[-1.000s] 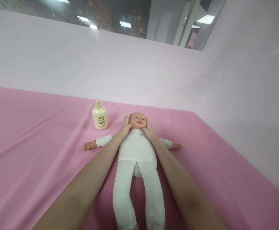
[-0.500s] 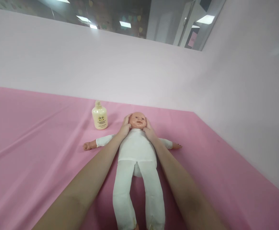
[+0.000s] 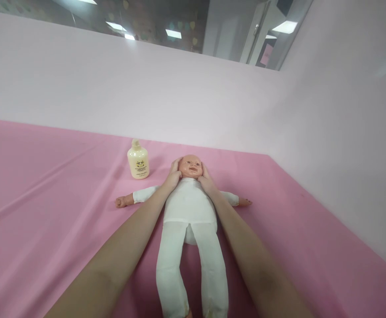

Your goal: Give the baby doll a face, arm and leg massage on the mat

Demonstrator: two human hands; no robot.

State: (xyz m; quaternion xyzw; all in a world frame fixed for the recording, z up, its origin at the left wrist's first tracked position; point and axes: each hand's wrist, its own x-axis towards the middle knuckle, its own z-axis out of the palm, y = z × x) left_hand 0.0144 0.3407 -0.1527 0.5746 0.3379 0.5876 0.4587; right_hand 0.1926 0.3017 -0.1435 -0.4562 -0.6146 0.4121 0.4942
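A baby doll [image 3: 189,207] in a white suit lies on its back on the pink sheet [image 3: 47,198], arms spread, legs toward me. My left hand [image 3: 174,174] cups the left side of the doll's head [image 3: 191,166], fingers curled round it. My right hand [image 3: 206,179] cups the other side the same way, thumb by the cheek. Both forearms run along the doll's body.
A cream-coloured pump bottle [image 3: 138,160] stands upright on the sheet just left of the doll's head. Pale pink walls [image 3: 179,101] close the back and the right side, meeting in a corner at the far right.
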